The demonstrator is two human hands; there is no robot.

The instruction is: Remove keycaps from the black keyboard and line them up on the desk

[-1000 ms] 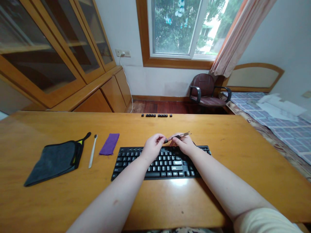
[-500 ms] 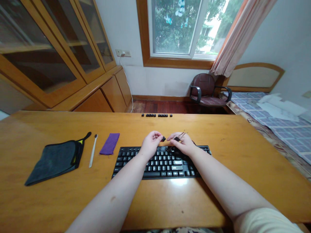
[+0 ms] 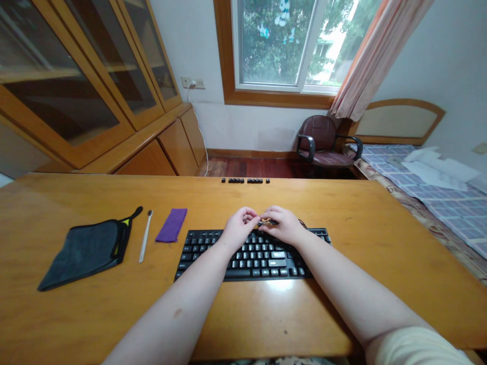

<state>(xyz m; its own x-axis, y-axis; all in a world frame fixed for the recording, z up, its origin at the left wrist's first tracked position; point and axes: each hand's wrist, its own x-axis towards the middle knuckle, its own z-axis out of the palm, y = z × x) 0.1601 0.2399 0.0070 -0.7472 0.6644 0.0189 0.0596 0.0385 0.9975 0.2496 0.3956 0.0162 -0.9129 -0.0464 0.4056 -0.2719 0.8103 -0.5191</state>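
Observation:
A black keyboard lies on the wooden table, and both hands are raised over its back edge. My left hand is closed, its thumb and fingertips pinching a small black keycap. My right hand is closed around a keycap puller with a dark handle and thin wires. The puller's wire end points left and meets the keycap between the hands. Fingers partly hide both small things, so I cannot tell whether the wires grip the cap.
A row of loose black keycaps lies along the table's far edge. Left of the keyboard are a purple cloth, a white toothbrush and a folded dark grey cloth. Beyond the table stands a chair.
My right hand has turned the puller, so its wires now point left instead of up and right. The hands have come closer together, bringing keycap and puller into contact.

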